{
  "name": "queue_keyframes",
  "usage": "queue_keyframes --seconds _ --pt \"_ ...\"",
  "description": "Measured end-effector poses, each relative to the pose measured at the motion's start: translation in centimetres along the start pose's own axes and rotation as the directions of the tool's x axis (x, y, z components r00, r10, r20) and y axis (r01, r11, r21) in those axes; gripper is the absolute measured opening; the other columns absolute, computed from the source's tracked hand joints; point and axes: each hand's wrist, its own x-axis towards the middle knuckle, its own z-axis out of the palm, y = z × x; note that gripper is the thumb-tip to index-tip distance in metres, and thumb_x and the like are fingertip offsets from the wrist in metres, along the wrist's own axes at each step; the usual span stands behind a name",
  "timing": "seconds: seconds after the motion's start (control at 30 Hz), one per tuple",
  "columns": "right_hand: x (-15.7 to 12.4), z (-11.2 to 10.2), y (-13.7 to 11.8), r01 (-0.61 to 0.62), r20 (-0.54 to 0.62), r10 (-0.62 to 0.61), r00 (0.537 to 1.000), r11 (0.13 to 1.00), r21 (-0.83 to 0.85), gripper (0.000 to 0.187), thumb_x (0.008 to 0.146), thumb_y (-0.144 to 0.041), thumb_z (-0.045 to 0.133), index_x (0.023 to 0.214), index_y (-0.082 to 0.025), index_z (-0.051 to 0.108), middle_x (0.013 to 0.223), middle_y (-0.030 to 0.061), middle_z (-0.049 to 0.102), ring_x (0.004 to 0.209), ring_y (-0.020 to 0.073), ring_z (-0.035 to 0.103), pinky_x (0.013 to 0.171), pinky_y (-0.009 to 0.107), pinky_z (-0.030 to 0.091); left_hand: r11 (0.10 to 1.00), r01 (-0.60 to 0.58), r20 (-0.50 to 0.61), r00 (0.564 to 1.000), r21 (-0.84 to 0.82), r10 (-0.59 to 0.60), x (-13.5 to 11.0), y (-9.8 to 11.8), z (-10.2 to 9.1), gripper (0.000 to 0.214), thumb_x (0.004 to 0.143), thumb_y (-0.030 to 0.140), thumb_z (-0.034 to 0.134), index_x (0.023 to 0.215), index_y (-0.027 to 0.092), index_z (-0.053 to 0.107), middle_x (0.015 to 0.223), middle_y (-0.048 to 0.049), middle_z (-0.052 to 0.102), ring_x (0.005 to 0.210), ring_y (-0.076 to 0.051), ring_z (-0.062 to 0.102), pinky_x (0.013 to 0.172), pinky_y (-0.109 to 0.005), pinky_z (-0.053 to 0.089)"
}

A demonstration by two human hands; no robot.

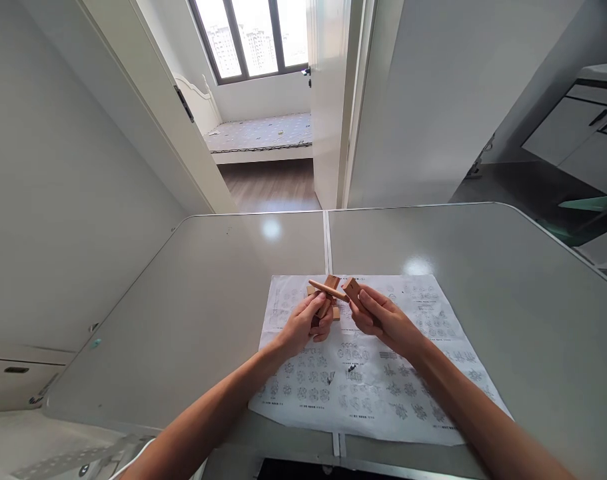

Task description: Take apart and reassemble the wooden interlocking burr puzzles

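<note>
My left hand (303, 327) is closed around wooden puzzle pieces, its thumb on top. One of them is a slim wooden stick (326, 289) that slants across toward my right hand. A wider wooden piece (332, 283) shows just beyond the left fingertips; whether it is held or lies behind them I cannot tell. My right hand (386, 320) grips a square-ended wooden block (352, 288) between thumb and fingers, close to the stick's right end. Another small block (336, 313) shows on the paper between the hands. My fingers hide parts of the pieces.
Beneath both hands a large printed sheet (278, 313) with many small diagrams covers part of the grey table (223, 287). A metal seam (327, 243) runs across the tabletop. Beyond the table's far edge are an open door (328, 100) and a bed (263, 133).
</note>
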Motion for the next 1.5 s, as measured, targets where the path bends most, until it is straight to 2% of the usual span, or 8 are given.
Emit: queue_keyframes --seconds 0.17,0.43,0.6,0.9,1.07,1.17,1.4,1.5 --pt "0.0 0.0 0.6 0.010 0.053 -0.004 0.999 0.993 -0.117 0.038 0.106 -0.053 0.061 0.124 -0.020 0.066 0.060 -0.0087 0.035 0.049 0.0087 0.023 0.046 0.026 0.019 0.999 0.014 0.053 0.999 -0.031 -0.013 0.0 -0.1 -0.1 0.035 0.100 0.053 0.061 0.094 0.020 0.050 0.061 0.0088 0.044 0.043 -0.005 0.021 0.040 -0.018 0.028" --pt "0.0 -0.1 1.2 0.079 0.069 -0.064 0.996 0.965 -0.248 0.039 0.108 -0.051 0.058 0.129 -0.020 0.067 0.054 -0.0102 0.037 0.045 0.0080 0.028 0.047 0.026 0.024 0.994 0.100 0.164 0.982 -0.046 -0.091 0.0 -0.1 -0.4 0.036 0.099 0.053 0.061 0.095 0.018 0.055 0.059 0.0071 0.046 0.043 -0.007 0.026 0.041 -0.020 0.029" --pt "-0.1 -0.2 1.5 0.095 0.068 -0.081 0.994 0.964 -0.247 0.040 0.108 -0.051 0.058 0.134 -0.021 0.064 0.055 -0.0099 0.039 0.047 0.0090 0.029 0.048 0.026 0.023 0.973 0.212 0.246 0.952 -0.095 -0.184 0.0 0.5 -0.7 0.046 0.099 0.052 0.062 0.071 0.019 0.048 0.055 0.0080 0.034 0.043 -0.007 0.022 0.041 -0.021 0.023" --pt "-0.2 -0.2 1.1 0.107 0.085 -0.089 0.992 0.964 -0.243 0.049 0.108 -0.054 0.058 0.145 -0.022 0.058 0.063 -0.0077 0.046 0.051 0.0108 0.034 0.054 0.029 0.030 0.945 0.260 0.251 0.946 -0.201 -0.206 0.1 0.5 -1.2 0.048 0.097 0.045 0.064 0.063 0.020 0.041 0.051 0.0095 0.024 0.042 -0.007 0.015 0.040 -0.021 0.021" --pt "-0.2 0.2 0.7 0.083 0.075 -0.068 0.995 0.972 -0.219 0.046 0.106 -0.053 0.061 0.143 -0.026 0.058 0.081 -0.0015 0.061 0.052 0.0094 0.040 0.054 0.029 0.034 0.933 0.256 0.254 0.948 -0.251 -0.192 0.1 0.5 -1.3 0.036 0.096 0.041 0.066 0.072 0.019 0.051 0.051 0.0103 0.024 0.042 -0.007 0.012 0.039 -0.020 0.021" --pt "-0.2 0.4 0.3 0.057 0.040 -0.050 0.998 0.976 -0.210 0.046 0.104 -0.054 0.063 0.141 -0.027 0.056 0.088 0.0008 0.065 0.051 0.0095 0.044 0.052 0.029 0.036 0.930 0.244 0.247 0.953 -0.274 -0.177 0.1 0.6 -1.3 0.032 0.097 0.041 0.066 0.079 0.017 0.056 0.051 0.0109 0.025 0.043 -0.007 0.010 0.040 -0.019 0.020" --pt "0.1 0.3 0.5 0.051 0.005 -0.052 0.999 0.966 -0.252 0.034 0.105 -0.054 0.062 0.116 -0.024 0.053 0.085 -0.0004 0.069 0.047 0.0095 0.052 0.049 0.026 0.037 0.934 0.242 0.229 0.956 -0.261 -0.184 0.1 0.7 -1.3 0.030 0.099 0.042 0.064 0.085 0.016 0.059 0.052 0.0111 0.026 0.043 -0.007 0.011 0.039 -0.017 0.021" --pt "0.2 0.5 0.5 0.062 0.021 -0.058 0.998 0.961 -0.270 0.033 0.106 -0.054 0.059 0.113 -0.023 0.052 0.084 -0.0002 0.070 0.048 0.0097 0.054 0.048 0.026 0.036 0.938 0.255 0.227 0.953 -0.236 -0.202 0.2 0.8 -1.4 0.029 0.099 0.041 0.062 0.083 0.017 0.056 0.053 0.0111 0.025 0.044 -0.007 0.010 0.037 -0.016 0.021"
